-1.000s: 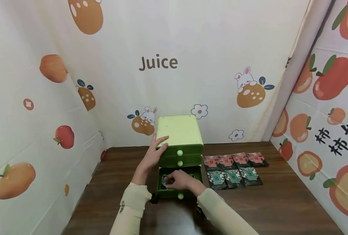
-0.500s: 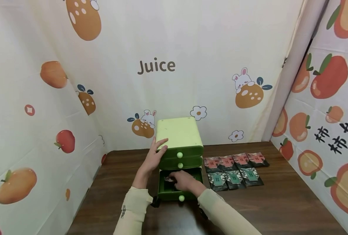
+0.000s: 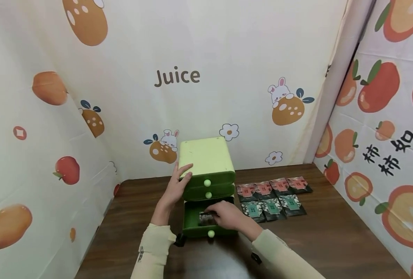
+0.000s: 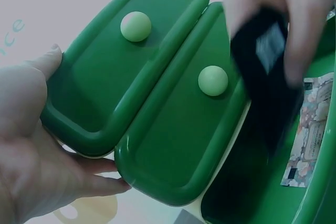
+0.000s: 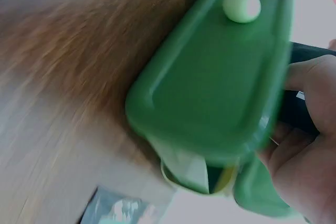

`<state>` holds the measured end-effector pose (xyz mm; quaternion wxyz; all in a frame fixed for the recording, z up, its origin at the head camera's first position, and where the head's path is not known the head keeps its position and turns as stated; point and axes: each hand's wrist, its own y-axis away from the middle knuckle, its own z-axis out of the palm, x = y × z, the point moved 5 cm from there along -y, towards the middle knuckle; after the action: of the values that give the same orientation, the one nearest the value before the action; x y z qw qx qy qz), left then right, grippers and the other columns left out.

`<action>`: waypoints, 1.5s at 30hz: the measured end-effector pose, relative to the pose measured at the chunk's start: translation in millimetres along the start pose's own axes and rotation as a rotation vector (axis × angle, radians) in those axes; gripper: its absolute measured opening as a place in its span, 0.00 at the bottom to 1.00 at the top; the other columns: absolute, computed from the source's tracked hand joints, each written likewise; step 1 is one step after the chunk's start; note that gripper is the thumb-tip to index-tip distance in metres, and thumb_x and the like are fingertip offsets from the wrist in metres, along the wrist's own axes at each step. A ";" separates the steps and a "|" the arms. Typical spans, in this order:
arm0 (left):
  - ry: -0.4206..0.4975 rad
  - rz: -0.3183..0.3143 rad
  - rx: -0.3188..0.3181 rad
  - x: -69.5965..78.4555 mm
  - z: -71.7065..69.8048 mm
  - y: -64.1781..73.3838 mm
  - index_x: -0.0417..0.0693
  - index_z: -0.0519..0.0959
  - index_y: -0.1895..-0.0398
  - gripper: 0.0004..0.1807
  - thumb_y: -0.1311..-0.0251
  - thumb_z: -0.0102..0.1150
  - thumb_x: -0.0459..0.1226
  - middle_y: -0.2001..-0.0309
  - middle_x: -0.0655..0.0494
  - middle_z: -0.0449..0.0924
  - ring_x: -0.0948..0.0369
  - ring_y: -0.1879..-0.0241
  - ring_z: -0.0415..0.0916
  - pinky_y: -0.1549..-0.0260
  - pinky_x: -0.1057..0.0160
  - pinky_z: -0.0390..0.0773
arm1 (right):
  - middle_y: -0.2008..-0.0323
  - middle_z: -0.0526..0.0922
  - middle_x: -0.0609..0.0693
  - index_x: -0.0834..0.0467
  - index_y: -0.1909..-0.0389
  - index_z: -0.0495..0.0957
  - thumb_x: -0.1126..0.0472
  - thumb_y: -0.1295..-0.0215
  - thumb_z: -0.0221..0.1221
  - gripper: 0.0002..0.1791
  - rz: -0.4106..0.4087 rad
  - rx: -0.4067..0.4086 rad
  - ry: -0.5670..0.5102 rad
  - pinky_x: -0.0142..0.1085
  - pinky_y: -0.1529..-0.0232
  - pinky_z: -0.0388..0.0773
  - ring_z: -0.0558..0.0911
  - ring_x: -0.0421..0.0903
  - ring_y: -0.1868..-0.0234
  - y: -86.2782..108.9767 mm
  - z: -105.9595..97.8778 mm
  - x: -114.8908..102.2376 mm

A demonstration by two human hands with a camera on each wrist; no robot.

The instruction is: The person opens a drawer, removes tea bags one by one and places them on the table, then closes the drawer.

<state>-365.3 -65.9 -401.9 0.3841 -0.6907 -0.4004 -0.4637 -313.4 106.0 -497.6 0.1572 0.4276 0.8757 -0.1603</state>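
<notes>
My left hand [image 3: 174, 188] rests against the upper left side of a small green drawer cabinet [image 3: 206, 155]. Its fingers lie along the cabinet's edge, fairly straight. The bottom drawer [image 3: 192, 232] is pulled out, while the two drawers above stay closed. Over it, my right hand [image 3: 228, 215] pinches a flat black packet [image 4: 260, 74] with a pale square patch, blurred in the left wrist view. Inside the drawer, a flower-patterned packet [image 4: 312, 129] lies near the wall. In the right wrist view, the drawer front hides part of the black packet.
Right of the cabinet, red-labelled packets [image 3: 281, 186] lie in a back row on the dark wooden table [image 3: 297, 240]. A front row has three green-labelled packets [image 3: 272, 208]. A fruit-printed curtain [image 3: 227, 77] hangs behind.
My right hand has moved to the right over the open drawer, with the packet in its fingers. My left hand stays at the cabinet's side. The head view has shifted slightly.
</notes>
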 end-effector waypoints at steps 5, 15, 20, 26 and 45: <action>-0.014 0.016 0.028 -13.0 -8.2 -3.4 0.49 0.65 0.29 0.26 0.26 0.45 0.48 0.24 0.54 0.20 0.46 0.27 0.22 0.36 0.36 0.39 | 0.55 0.84 0.44 0.53 0.46 0.82 0.69 0.32 0.56 0.17 -0.059 0.045 -0.036 0.29 0.68 0.73 0.78 0.31 0.67 31.1 -23.0 -4.8; -0.060 0.103 0.043 -13.1 -15.7 -10.7 0.49 0.65 0.29 0.25 0.25 0.45 0.46 0.24 0.51 0.22 0.46 0.27 0.23 0.37 0.35 0.39 | 0.56 0.84 0.45 0.52 0.49 0.82 0.72 0.40 0.57 0.20 0.049 0.175 -0.009 0.37 0.62 0.77 0.80 0.38 0.61 96.0 -66.9 30.2; -0.026 0.081 0.021 7.0 -13.0 -3.0 0.42 0.64 0.29 0.25 0.25 0.45 0.42 0.25 0.48 0.20 0.44 0.27 0.22 0.37 0.34 0.38 | 0.59 0.80 0.45 0.53 0.53 0.83 0.72 0.43 0.61 0.18 0.123 0.171 0.046 0.35 0.69 0.74 0.76 0.36 0.65 116.1 -55.8 48.4; -0.041 0.060 0.033 11.9 -11.1 3.7 0.40 0.64 0.29 0.24 0.24 0.43 0.40 0.24 0.45 0.22 0.43 0.27 0.23 0.37 0.34 0.40 | 0.60 0.80 0.41 0.50 0.54 0.84 0.71 0.43 0.61 0.18 0.116 0.146 0.144 0.35 0.69 0.76 0.78 0.36 0.64 129.5 -37.1 52.3; 0.004 0.069 0.017 -0.2 -1.9 1.3 0.40 0.64 0.29 0.25 0.24 0.43 0.41 0.24 0.45 0.22 0.44 0.27 0.23 0.37 0.34 0.40 | 0.48 0.81 0.55 0.56 0.47 0.82 0.78 0.54 0.59 0.30 0.135 -0.041 0.245 0.45 0.61 0.79 0.81 0.54 0.51 149.9 -7.0 64.5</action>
<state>-364.8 -68.2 -401.8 0.4064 -0.7000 -0.3797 -0.4480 -232.3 241.3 -539.9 0.0681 0.4987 0.8606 -0.0779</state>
